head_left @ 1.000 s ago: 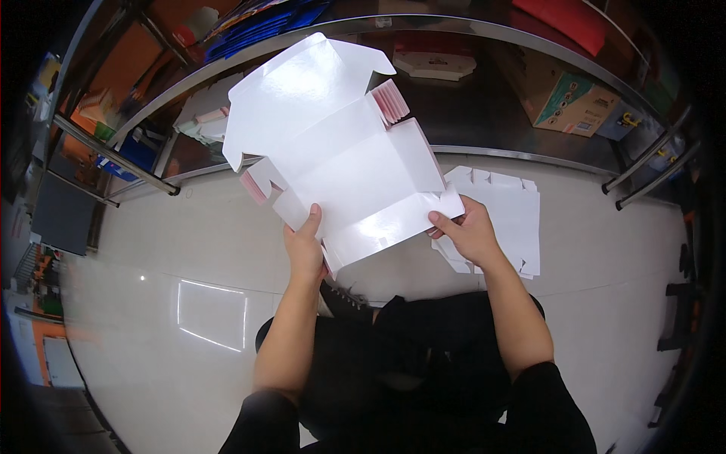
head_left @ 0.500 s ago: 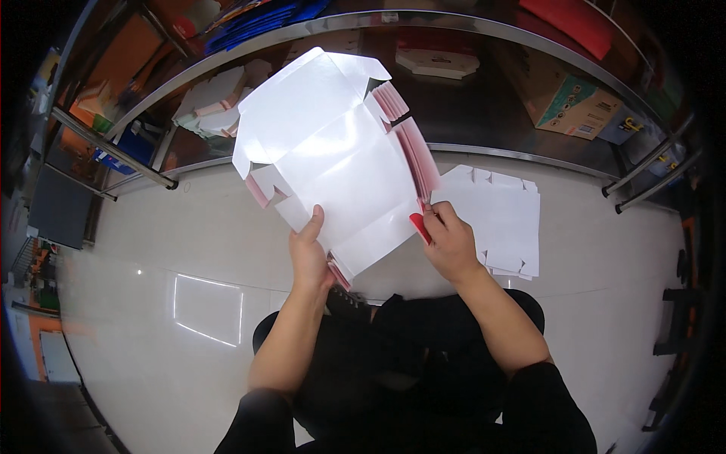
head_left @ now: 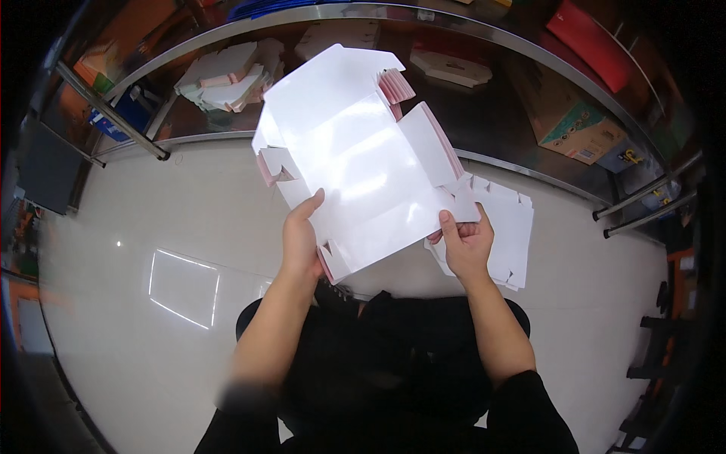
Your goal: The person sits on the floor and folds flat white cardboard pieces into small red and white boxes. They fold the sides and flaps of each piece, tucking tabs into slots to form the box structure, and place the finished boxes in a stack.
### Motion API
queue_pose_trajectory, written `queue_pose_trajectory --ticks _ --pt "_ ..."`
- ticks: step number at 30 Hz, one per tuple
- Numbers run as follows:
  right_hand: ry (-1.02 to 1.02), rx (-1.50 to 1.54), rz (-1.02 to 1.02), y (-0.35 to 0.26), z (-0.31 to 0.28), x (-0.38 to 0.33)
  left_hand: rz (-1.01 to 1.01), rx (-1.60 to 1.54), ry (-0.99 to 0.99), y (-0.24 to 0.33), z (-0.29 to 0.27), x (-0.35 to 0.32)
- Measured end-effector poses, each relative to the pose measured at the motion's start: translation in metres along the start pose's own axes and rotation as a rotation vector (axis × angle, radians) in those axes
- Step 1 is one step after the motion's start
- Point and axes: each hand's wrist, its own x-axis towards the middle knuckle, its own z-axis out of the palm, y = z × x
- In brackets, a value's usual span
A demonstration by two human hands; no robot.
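A stack of die-cut cardboard box blanks is held up in front of me, tilted, glossy white side up, with pinkish edges along its folded side flaps. My left hand grips the near left edge, thumb on top and fingers underneath. At the near right corner my right hand pinches the stack, its thumb on the white face and its fingers curled below. Another pile of flat white blanks lies on the floor, just beyond and right of my right hand, partly covered by it.
A metal shelf runs across the far side. On it are more folded cardboard pieces, a flat box and a brown carton. A red sheet sits on the upper level. Shelf legs stand at left and right.
My right hand has turned a raised red-sided flap outward, so its white side now faces up, and has shifted right onto the corner. The stack has moved slightly right. My left hand keeps its grip.
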Motion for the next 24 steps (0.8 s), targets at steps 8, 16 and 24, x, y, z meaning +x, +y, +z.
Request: queue_pose_trajectory --ticks 8,16,24 --pt "-0.167 -0.815 -0.703 -0.003 0.002 0.008 -0.102 -0.123 -0.002 0.007 0.003 -0.004" --pt "-0.314 -0.462 -0.380 0.005 0.002 0.004 0.118 -0.034 -0.046 0.002 -0.016 0.010" --pt "-0.192 0.428 0.651 0.005 -0.009 0.010 0.298 0.060 -0.133 -0.001 -0.011 -0.002"
